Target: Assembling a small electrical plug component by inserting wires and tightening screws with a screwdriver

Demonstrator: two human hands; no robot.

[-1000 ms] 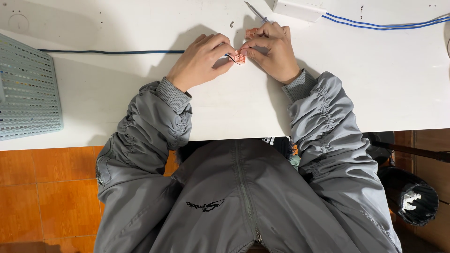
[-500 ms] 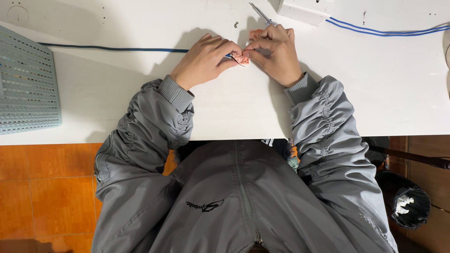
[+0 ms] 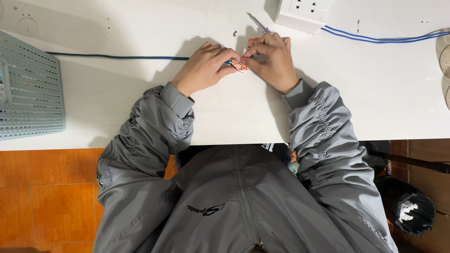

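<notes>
Small orange-pink part (image 3: 240,65), shape too small to resolve, sits pinched between the fingertips of both hands, just above the white tabletop (image 3: 225,117) and directly toward the person from the white power strip (image 3: 303,13).

Left hand (image 3: 204,69): fingers curled, thumb and forefinger clenched on the left side of the part; a thin dark piece shows at these fingertips, identity unclear. Right hand (image 3: 272,61): fingers folded over, gripping the right side of the part; the two hands touch at the fingertips. A slim grey metal tool (image 3: 258,22) with a pointed end rises from behind the right hand toward the power strip; whether the hand grips it cannot be told.

Relative to the power strip:
- Pair of blue cables (image 3: 379,37) runs from its right side along the tabletop to the right edge.
- Single dark blue cable (image 3: 117,57) lies well to its left, ending behind the left hand.
- Tiny dark screw-like speck (image 3: 235,33) lies just left of it, near the hands.
- Pale blue-grey perforated plastic basket (image 3: 28,93) stands far left, at the table edge.

Both sleeves are grey jacket fabric with ribbed cuffs, forearms resting on the tabletop.
</notes>
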